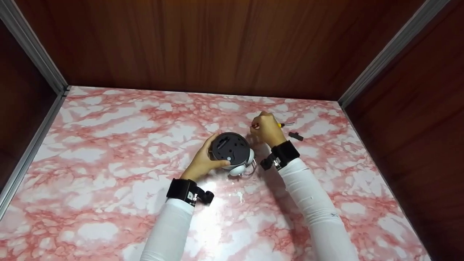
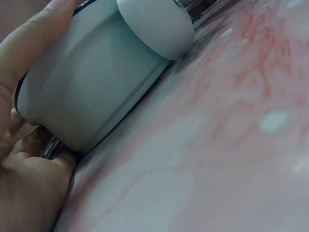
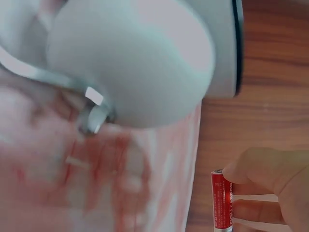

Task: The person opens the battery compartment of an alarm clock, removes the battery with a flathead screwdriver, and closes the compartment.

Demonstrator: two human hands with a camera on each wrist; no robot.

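A white twin-bell alarm clock (image 1: 232, 146) lies with its black back facing up, its bells and wire handle towards the lower right. My left hand (image 1: 203, 163) grips its side, thumb over the edge of the back; in the left wrist view the white casing (image 2: 91, 72) sits against the palm. A dark slot shows in the back. To the right of the clock, my right hand (image 1: 267, 129) pinches a small red battery (image 3: 222, 200) between thumb and fingers, apart from the clock. One bell (image 3: 135, 63) fills much of the right wrist view.
Just beyond my right hand lies a screwdriver (image 1: 280, 125) with a yellow handle, partly hidden by the hand. A small black cover (image 1: 295, 136) is right of the wrist. Brown wood-grain panels (image 1: 203, 47) wall the pink marbled table (image 1: 108, 163).
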